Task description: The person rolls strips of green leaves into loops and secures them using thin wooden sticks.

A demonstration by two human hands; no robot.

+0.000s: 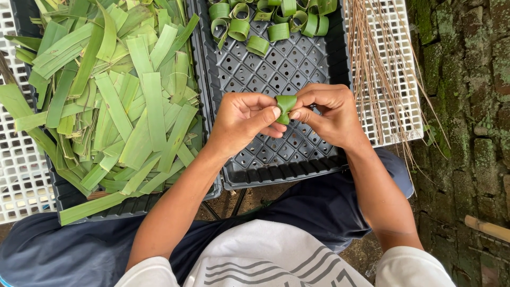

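**Workstation layout and grip state: leaf strip folded between both hands**

No packages, labels or signs are visible at this station.

At the far left, a white perforated crate [16,175] lies flat under the edge of a dark tray [71,199]. This tray carries a loose heap of cut green leaf strips [122,101], flat and overlapping in all directions; several strips overhang the tray's near rim.

Just beside it, to the right, sits a black perforated tray [265,165] with square holes. Its near half is bare. Its far end holds a cluster of green leaf rings [265,21], each a strip coiled into a short loop.

Further right, a second white perforated crate [396,64] supports a bundle of thin brown sticks [372,69], which fan out past the crate's near edge. At the far right is a mossy stone wall [467,106], with a pale bamboo piece [486,227] near the lower corner.

Both hands work above the centre of the black tray. The left hand [241,119] is closed in a pinch, thumb and fingertips pressed on the left side of a small folded green leaf strip [286,108]. The right hand [329,114] is likewise closed, thumb and forefinger pinching the strip's right side. The strip is held clear of the tray, between the two thumbs, well apart from the rings. Nothing obstructs the hands.
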